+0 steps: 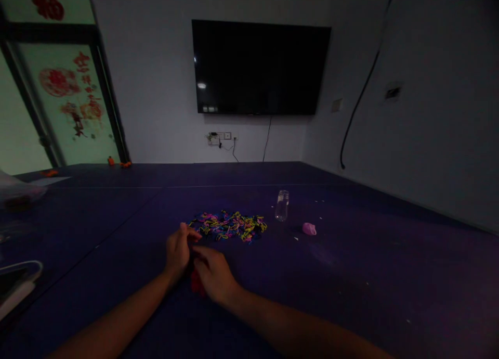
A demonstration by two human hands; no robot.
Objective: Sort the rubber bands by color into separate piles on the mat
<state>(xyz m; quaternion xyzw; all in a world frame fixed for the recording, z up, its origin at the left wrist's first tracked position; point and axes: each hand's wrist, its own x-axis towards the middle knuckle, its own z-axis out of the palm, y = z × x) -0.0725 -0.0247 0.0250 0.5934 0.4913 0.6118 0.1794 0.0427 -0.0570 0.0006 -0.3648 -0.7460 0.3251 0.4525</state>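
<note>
Loose bands or clips, small and coloured yellow, pink, blue and black, lie in a pile [230, 225] on the dark purple surface. My left hand [178, 251] is at the pile's near left side, thumb raised and fingers stretched towards it. Close beside it, my right hand [215, 273] rests low with fingers and thumb apart, cupped over a small red cluster [197, 283]. That cluster shows partly beneath the palm; its kind is unclear. Both hands look open, though some fingertips are hidden. A clear bottle [281, 207] stands right of the pile, near a crumpled-looking pink object [309, 229].
Small white scraps [296, 239] dot the surface at right. A white-edged device [17, 299] and a clear plastic bag [19, 190] are at the left edge. Beyond are a wall-mounted television [261, 67], a hanging black cable [360, 99] and a glass door [72, 104].
</note>
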